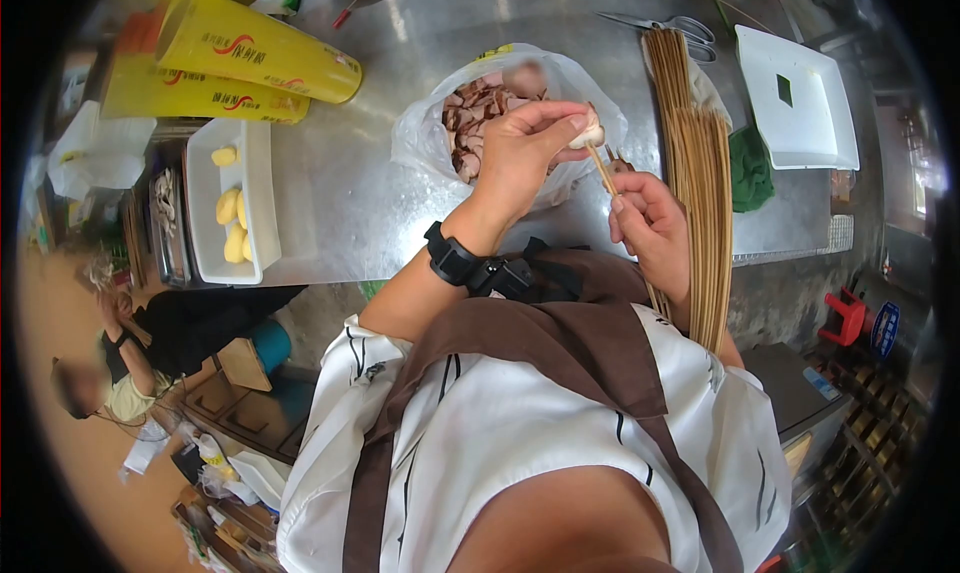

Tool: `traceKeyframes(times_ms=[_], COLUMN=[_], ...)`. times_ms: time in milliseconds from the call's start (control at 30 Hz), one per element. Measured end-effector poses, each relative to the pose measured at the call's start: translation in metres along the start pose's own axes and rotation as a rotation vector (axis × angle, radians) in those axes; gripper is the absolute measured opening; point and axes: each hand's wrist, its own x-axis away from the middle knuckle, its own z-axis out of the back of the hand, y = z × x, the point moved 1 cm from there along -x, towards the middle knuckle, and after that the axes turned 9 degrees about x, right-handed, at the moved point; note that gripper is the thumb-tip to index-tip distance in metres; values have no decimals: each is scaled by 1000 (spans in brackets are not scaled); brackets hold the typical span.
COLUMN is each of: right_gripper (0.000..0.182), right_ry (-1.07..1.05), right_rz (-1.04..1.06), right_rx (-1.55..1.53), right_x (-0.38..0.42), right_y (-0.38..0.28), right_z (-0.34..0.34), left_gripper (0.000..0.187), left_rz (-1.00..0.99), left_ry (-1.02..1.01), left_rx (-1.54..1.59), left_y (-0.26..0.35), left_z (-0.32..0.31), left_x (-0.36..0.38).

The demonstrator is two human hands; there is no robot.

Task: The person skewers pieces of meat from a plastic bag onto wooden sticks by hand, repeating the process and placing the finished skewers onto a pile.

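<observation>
My left hand point(530, 153) pinches a pale piece of food point(590, 133) above a plastic bag point(415, 138) of sliced brown-edged meat point(468, 153). A thin wooden skewer point(602, 170) meets the piece from below, and my right hand point(650, 218) holds it between thumb and fingers. Beside my right hand lies a long bundle of wooden skewers point(702, 173), reaching over the table edge towards my body. Fingers partly hide where skewer and piece meet.
Scissors point(665, 25), a white tray point(800, 98) and a green cloth point(748, 168) lie right. Yellow rolls point(260, 53) and a white container point(205, 243) with yellow pieces point(230, 208) are left. Another person point(130, 363) is at lower left.
</observation>
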Motion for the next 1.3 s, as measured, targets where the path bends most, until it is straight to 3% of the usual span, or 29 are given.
traceKeyframes(times_ms=[233, 633, 767, 867, 967, 1033, 1300], right_gripper=[17, 20, 16, 16, 16, 16, 15], right_ry=[20, 41, 41, 54, 47, 55, 51], right_rz=[27, 26, 41, 10, -2, 0, -4], right_rx=[-15, 10, 3, 15, 10, 4, 1], right_x=[2, 4, 4, 3, 3, 4, 3], right_y=[2, 6, 7, 6, 5, 5, 4], right_z=[0, 0, -2, 0, 1, 0, -2], left_gripper=[23, 28, 30, 30, 30, 30, 22], left_rz=[174, 277, 276, 149, 162, 210, 96], left_ry=[-6, -15, -31, -29, -6, -110, -23], left_rx=[143, 223, 194, 166, 328, 405, 252], left_y=[0, -5, -6, -9, -9, -10, -16], left_z=[0, -4, -5, -4, -2, 0, -2], left_x=[2, 11, 15, 14, 12, 10, 10])
